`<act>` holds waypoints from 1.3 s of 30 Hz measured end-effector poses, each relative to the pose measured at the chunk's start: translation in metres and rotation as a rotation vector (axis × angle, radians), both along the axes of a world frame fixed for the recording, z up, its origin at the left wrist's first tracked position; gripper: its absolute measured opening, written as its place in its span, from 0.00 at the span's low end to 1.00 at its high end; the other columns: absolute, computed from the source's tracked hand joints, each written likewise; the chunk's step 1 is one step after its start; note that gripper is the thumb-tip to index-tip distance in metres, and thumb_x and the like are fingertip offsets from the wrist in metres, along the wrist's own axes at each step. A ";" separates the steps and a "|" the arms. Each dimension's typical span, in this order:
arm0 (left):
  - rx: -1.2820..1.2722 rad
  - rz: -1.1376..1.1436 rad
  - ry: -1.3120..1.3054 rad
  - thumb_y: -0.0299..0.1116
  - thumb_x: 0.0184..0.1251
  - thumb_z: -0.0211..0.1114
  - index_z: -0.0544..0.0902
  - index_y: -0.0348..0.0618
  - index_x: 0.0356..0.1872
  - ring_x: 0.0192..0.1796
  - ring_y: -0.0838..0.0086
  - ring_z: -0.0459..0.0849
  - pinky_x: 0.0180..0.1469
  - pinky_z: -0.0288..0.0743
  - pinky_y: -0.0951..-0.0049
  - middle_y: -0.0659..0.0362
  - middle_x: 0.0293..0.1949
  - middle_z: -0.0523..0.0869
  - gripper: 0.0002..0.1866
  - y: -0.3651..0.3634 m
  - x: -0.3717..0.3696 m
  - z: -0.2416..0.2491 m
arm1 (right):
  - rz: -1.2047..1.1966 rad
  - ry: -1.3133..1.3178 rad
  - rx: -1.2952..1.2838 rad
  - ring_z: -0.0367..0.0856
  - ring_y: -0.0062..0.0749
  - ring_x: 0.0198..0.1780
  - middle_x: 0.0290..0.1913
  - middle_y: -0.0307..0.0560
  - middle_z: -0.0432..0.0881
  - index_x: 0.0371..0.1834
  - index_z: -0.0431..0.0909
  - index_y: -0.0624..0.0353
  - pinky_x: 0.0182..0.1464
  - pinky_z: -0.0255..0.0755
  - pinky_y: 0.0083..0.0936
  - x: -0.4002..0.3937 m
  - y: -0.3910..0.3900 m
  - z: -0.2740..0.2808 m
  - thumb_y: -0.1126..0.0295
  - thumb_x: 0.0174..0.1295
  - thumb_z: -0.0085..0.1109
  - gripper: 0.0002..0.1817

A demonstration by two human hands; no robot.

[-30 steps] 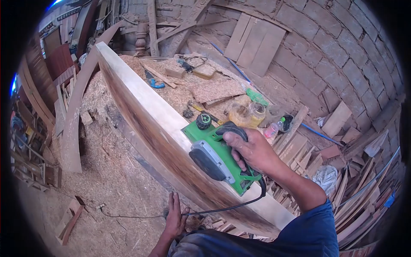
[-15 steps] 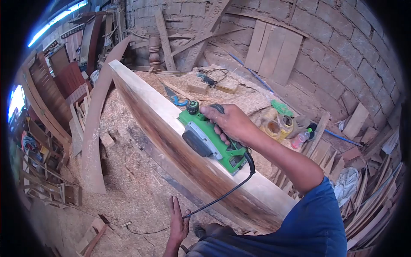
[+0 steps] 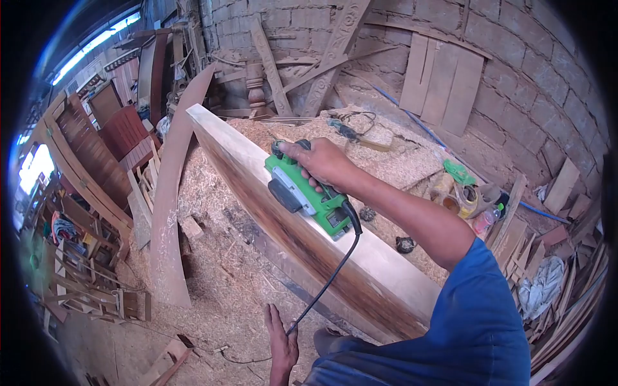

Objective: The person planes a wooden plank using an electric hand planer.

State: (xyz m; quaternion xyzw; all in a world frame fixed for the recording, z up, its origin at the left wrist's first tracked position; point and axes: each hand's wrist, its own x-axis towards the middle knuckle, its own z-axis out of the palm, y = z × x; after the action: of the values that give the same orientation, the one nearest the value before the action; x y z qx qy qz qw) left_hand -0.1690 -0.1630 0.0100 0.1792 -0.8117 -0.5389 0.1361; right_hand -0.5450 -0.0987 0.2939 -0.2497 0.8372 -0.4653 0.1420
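My right hand (image 3: pixel 320 162) is wrapped round the handle of a green electric planer (image 3: pixel 328 215). The planer rests on the pale top edge of a long curved wooden plank (image 3: pixel 386 260), whose side is dark brown with rough grain. A black power cord (image 3: pixel 327 283) leaves the planer's rear and sags down to my left hand (image 3: pixel 282 344). That hand is held low, in front of the plank's side, with its fingers stretched out. The cord passes between thumb and fingers, lying against the hand without a closed grip.
Wood shavings (image 3: pixel 219 257) cover the floor. Another curved board (image 3: pixel 168 238) stands at the left, near stacked furniture parts (image 3: pixel 90 283). Behind the plank lie a second power tool (image 3: pixel 344 128), yellow containers (image 3: pixel 467 201) and a bottle (image 3: pixel 486 219). Scrap strips (image 3: pixel 570 302) lie at right.
The planer and my right hand have moved a little along the plank toward its far end. The camera has shifted, so the surroundings sit further right and lower. My left hand stays outstretched by the cord.
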 end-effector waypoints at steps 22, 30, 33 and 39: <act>-0.059 0.131 -0.021 0.39 0.86 0.60 0.52 0.30 0.90 0.91 0.34 0.50 0.90 0.47 0.48 0.28 0.89 0.50 0.41 -0.138 -0.138 0.003 | 0.077 -0.038 -0.103 0.79 0.28 0.16 0.18 0.43 0.79 0.20 0.78 0.61 0.19 0.75 0.32 -0.145 -0.201 -0.007 0.31 0.72 0.69 0.41; -0.161 0.074 -0.063 0.39 0.85 0.61 0.53 0.31 0.90 0.90 0.32 0.51 0.89 0.52 0.48 0.28 0.88 0.51 0.42 -0.204 -0.186 0.005 | 0.116 -0.048 -0.188 0.78 0.28 0.16 0.19 0.42 0.78 0.22 0.77 0.59 0.19 0.75 0.32 -0.200 -0.282 -0.013 0.30 0.72 0.68 0.40; -0.165 0.042 -0.072 0.40 0.85 0.61 0.53 0.32 0.90 0.90 0.32 0.52 0.89 0.54 0.48 0.28 0.88 0.51 0.42 -0.235 -0.209 0.006 | 0.113 -0.048 -0.190 0.78 0.28 0.17 0.20 0.42 0.78 0.23 0.77 0.59 0.20 0.75 0.31 -0.221 -0.314 -0.014 0.30 0.72 0.68 0.40; -0.184 -0.071 -0.058 0.39 0.85 0.62 0.54 0.32 0.89 0.90 0.31 0.52 0.88 0.56 0.47 0.29 0.88 0.50 0.42 -0.312 -0.261 -0.001 | 0.103 -0.049 -0.203 0.78 0.28 0.17 0.21 0.42 0.78 0.23 0.75 0.58 0.19 0.75 0.31 -0.266 -0.385 -0.012 0.31 0.72 0.69 0.39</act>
State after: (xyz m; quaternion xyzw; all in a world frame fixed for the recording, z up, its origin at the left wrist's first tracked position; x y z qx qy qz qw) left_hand -0.4298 -0.4752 0.0094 0.1529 -0.8672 -0.4613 0.1091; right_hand -0.8111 -0.4841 0.2820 -0.2943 0.7682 -0.5455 0.1601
